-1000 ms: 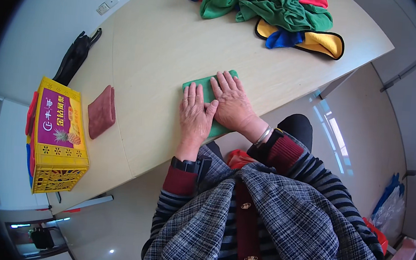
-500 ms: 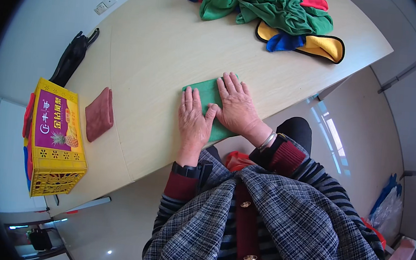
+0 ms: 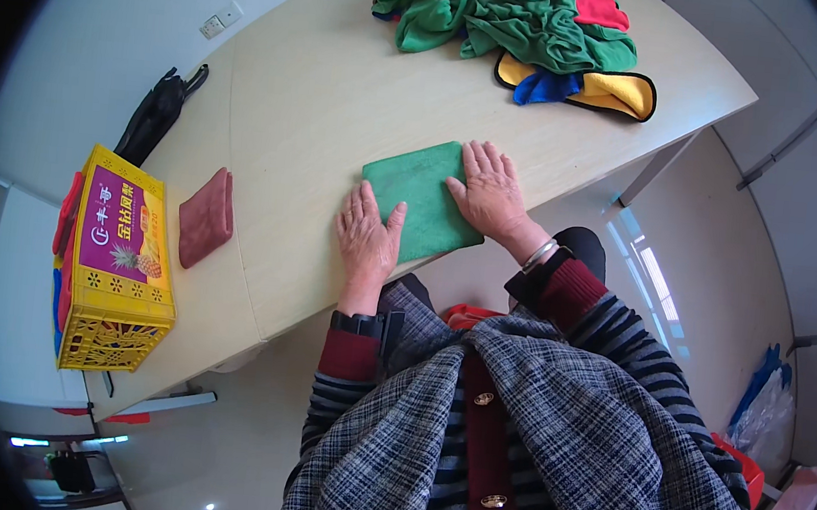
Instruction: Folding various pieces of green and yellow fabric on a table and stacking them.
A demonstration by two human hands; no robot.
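A green cloth (image 3: 422,197), folded into a flat square, lies at the table's near edge. My left hand (image 3: 369,235) rests along its left side with the fingers stretched out and the thumb apart. On the opposite side, my right hand (image 3: 491,192) lies flat over the cloth's right edge, fingers extended. Neither hand grips anything. To the left, a folded brownish-red cloth (image 3: 206,220) lies by itself on the table.
A yellow plastic crate (image 3: 116,325) with colored cloths inside stands on the table's left end. Behind it lies a black folded umbrella (image 3: 155,113). A loose heap of green cloths (image 3: 530,16) covers the far side, with a yellow black-edged cloth (image 3: 626,94) before it.
My hands have moved apart, the left one outward to the left and the right one to the right. More of the folded green cloth now shows between them.
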